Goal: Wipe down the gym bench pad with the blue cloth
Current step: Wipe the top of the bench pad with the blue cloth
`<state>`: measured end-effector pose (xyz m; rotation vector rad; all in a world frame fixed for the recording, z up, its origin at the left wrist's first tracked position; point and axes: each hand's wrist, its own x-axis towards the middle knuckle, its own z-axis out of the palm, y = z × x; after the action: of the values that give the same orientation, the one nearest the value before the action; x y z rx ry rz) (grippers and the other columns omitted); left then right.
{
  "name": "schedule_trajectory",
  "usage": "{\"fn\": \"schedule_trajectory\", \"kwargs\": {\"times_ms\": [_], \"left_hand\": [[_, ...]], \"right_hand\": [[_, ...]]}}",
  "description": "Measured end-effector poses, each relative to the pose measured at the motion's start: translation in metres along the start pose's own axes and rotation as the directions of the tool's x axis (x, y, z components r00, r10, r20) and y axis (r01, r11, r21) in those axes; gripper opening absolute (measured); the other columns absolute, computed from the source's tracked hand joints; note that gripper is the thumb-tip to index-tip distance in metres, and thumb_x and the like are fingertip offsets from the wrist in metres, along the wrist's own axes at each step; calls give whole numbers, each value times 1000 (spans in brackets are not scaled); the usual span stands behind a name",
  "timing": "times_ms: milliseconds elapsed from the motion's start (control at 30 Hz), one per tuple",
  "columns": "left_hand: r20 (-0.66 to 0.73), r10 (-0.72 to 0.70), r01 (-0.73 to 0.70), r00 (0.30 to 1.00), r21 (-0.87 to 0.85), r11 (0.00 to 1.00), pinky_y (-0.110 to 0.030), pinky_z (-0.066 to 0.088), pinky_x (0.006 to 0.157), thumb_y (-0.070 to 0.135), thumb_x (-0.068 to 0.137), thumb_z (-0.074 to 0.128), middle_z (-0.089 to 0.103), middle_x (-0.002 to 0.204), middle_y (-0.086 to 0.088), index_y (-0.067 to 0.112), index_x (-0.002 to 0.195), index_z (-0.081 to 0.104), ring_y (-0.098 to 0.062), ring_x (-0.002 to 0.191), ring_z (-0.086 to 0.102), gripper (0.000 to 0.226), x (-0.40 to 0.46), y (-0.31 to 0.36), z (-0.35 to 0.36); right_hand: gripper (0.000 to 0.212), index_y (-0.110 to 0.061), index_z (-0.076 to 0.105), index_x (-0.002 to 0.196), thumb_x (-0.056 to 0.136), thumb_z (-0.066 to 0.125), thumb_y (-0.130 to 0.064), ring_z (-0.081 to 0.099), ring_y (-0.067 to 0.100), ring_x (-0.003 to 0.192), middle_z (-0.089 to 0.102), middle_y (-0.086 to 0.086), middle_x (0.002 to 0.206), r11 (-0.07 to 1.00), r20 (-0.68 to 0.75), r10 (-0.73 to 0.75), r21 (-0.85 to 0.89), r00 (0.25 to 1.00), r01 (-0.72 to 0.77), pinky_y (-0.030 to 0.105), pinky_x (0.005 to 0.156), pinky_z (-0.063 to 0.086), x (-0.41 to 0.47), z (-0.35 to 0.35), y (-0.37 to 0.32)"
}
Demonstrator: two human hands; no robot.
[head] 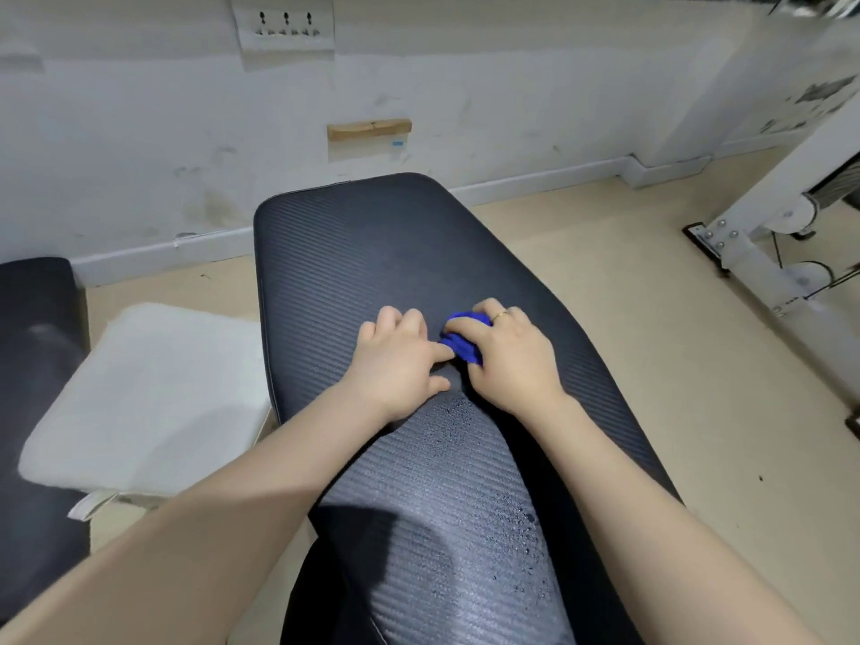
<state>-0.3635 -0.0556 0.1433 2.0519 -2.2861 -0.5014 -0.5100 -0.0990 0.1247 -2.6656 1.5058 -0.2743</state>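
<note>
The black ribbed gym bench pad [363,253] runs from the bottom of the view toward the wall. A bunched blue cloth [461,346] lies on its middle. My right hand [509,360] covers the cloth with fingers curled round it, a ring on one finger. My left hand [395,360] rests on the pad right beside it, its index fingertip touching the cloth's left edge. Water droplets [516,519] speckle the pad's near right part.
A white folded towel [149,398] lies on a low surface left of the bench. Another black pad [32,365] stands at the far left. A white machine frame [763,253] occupies the right. The wall with sockets [284,23] is just behind the bench's far end.
</note>
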Motion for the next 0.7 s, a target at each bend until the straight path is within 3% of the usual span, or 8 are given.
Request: {"fn": "schedule_trajectory", "kwargs": {"times_ms": [100, 167, 233, 400, 467, 533, 600, 700], "left_hand": [[-124, -25, 15, 992, -85, 996, -35, 30, 98, 37, 95, 43, 48, 123, 3, 40, 132, 46, -23, 121, 34, 38, -17, -5, 0], [-206, -79, 45, 975, -165, 985, -35, 32, 97, 30, 96, 43, 54, 122, 3, 34, 135, 44, -23, 121, 38, 39, -27, -18, 0], [-242, -166, 92, 956, -291, 952, -37, 33, 99, 24, 95, 45, 56, 122, 0, 28, 136, 44, -26, 119, 42, 42, -37, -38, -1], [-182, -463, 334, 868, -476, 813, -37, 21, 108, 26, 91, 51, 35, 143, -3, 23, 140, 37, -26, 133, 28, 51, -53, -67, 7], [-159, -529, 363, 833, -565, 741, -37, 19, 111, 26, 91, 51, 27, 150, -2, 22, 141, 35, -26, 137, 23, 53, -59, -68, 7], [-154, -590, 369, 793, -649, 665, -39, 17, 113, 25, 91, 51, 13, 155, -4, 21, 143, 30, -27, 140, 19, 57, -68, -70, 12], [-64, -636, 342, 769, -800, 494, -36, 25, 111, 22, 92, 48, 23, 150, -4, 18, 143, 30, -25, 135, 31, 54, -76, -69, 12], [185, -607, 219, 773, -976, -18, -23, 42, 77, 14, 95, 38, 58, 97, 6, 18, 107, 52, -6, 86, 55, 18, -85, -64, 0]], "right_hand": [[35, -34, 59, 113, 82, 51, -21, 48, 29, 102, 52, 1, 117, 999, 44, 38, -25, 998, -37, 34, 75, 44, 21, 1, 11], [34, -33, 59, 113, 83, 51, -20, 47, 31, 101, 50, 4, 120, 983, -20, 173, -54, 985, -174, 35, 74, 43, 36, 4, 11], [31, -31, 60, 113, 84, 52, -24, 47, 32, 98, 50, 6, 122, 978, -60, 185, -91, 981, -190, 33, 72, 40, 34, 11, -7], [41, -28, 66, 105, 72, 43, -32, 54, 30, 78, 61, 7, 107, 984, -45, -177, 7, 983, 177, 33, 69, 48, -4, 15, -49], [45, -29, 65, 109, 71, 41, -31, 54, 32, 80, 62, 7, 106, 987, -4, -163, 16, 987, 163, 35, 72, 47, 7, 12, -44], [42, -31, 64, 111, 73, 47, -27, 53, 33, 87, 61, 5, 108, 1000, -20, -15, -5, 1000, 15, 36, 74, 44, 25, 10, -38], [37, -31, 66, 107, 73, 52, -26, 52, 33, 86, 61, 3, 107, 1000, -46, 10, -24, 999, -11, 34, 71, 42, 30, 10, -45], [35, -32, 70, 96, 70, 46, -33, 54, 28, 73, 64, 0, 94, 972, -35, -234, 17, 972, 235, 30, 62, 43, 10, 17, -85]]}}
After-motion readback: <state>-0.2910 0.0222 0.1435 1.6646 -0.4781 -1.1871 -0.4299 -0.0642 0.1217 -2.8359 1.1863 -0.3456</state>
